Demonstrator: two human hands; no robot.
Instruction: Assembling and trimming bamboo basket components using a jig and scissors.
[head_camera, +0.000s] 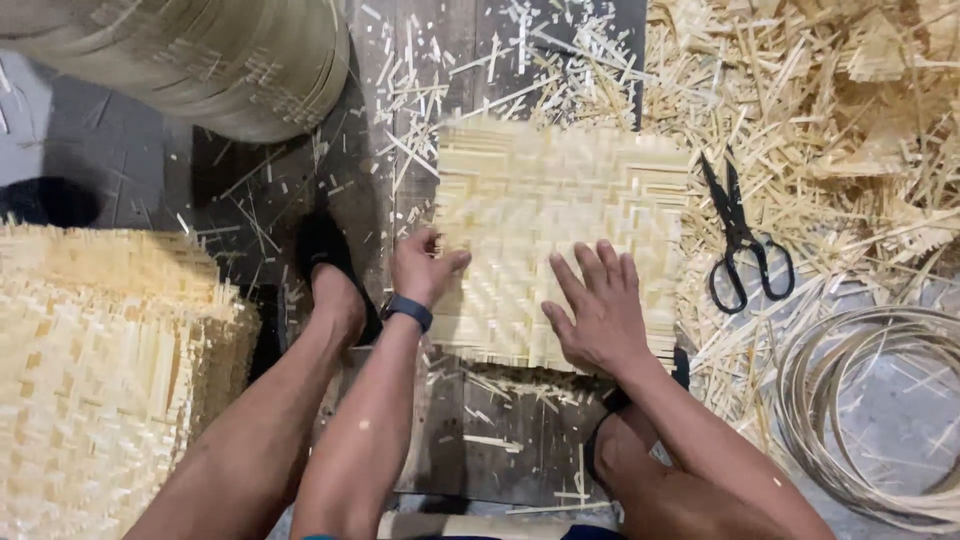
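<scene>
Bare forearms and knees of the seated person fill the foreground. Left hand, a dark band at the wrist, fingers curled, pinches the left edge of a square woven bamboo mat. Right hand, open and flat with fingers spread, presses down on the mat's lower right part and grips nothing. Mat lies flat on a dark wooden board on the floor, directly ahead of the person. Black scissors, closed, lie just right of the mat among loose bamboo offcuts. Coiled thin bamboo hoops sit at lower right. Stack of finished woven mats stands at left. Large roll of bamboo strips sits at upper left. One foot in a dark sandal rests beside the left hand.
</scene>
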